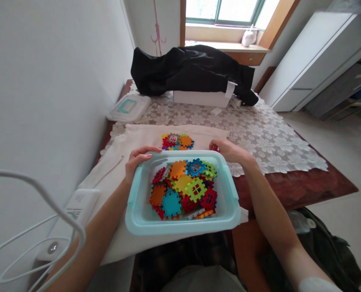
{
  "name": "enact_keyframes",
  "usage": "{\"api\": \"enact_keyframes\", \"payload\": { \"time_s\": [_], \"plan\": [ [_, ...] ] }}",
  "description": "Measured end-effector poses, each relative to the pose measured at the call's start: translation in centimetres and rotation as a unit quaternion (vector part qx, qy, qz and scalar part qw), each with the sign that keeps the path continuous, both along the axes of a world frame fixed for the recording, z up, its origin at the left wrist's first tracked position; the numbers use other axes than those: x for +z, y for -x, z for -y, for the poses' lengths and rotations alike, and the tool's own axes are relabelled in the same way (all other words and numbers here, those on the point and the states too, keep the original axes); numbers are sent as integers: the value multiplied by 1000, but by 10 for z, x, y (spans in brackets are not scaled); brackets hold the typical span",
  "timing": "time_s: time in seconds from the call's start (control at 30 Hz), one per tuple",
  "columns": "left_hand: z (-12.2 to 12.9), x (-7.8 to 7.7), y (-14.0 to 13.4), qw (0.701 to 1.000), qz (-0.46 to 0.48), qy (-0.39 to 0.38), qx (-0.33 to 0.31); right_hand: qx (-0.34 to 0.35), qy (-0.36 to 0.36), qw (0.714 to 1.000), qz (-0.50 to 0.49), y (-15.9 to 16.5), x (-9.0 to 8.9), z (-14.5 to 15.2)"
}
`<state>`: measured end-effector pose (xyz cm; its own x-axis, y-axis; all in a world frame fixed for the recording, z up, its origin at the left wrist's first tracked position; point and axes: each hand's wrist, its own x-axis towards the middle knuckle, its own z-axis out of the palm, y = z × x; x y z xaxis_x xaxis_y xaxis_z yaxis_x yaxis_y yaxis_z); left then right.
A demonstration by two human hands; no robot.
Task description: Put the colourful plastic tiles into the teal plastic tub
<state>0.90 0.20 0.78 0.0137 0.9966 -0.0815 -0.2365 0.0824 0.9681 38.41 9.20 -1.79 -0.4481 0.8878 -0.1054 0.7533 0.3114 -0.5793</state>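
Note:
A pale turquoise plastic bin (233,202) is tilted toward me at the table's near edge, with several interlocking plastic building tiles (182,184) inside in orange, yellow, green, blue and red. My left hand (139,160) grips its far left corner, fingers over the rim. Just beyond the far right corner, my right hand (225,150) is closed with a small red tile (216,148) at its fingertips, partly hidden by the rim. Behind the bin, more tiles (177,141) lie together on a cream cloth (137,134); the bin hides their near part.
A clear lid with a turquoise handle (128,107) rests at the far left. At the table's back, black fabric (195,69) covers a white box (201,98). White cables (73,219) and a power strip (83,205) are at the left. A dark bag (326,247) sits low on the right.

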Motion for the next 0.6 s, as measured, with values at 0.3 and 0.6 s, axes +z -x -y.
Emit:
{"api": "enact_keyframes", "payload": {
  "time_s": [0.3, 0.6],
  "plan": [
    [-6, -2, 5, 999, -20, -22, -12, -123, -51, 859, -494, 22, 29, 5],
    [-6, -1, 3, 999, -31, -33, -2, -9, -66, 919, -388, -4, 32, 42]
  ]
}}
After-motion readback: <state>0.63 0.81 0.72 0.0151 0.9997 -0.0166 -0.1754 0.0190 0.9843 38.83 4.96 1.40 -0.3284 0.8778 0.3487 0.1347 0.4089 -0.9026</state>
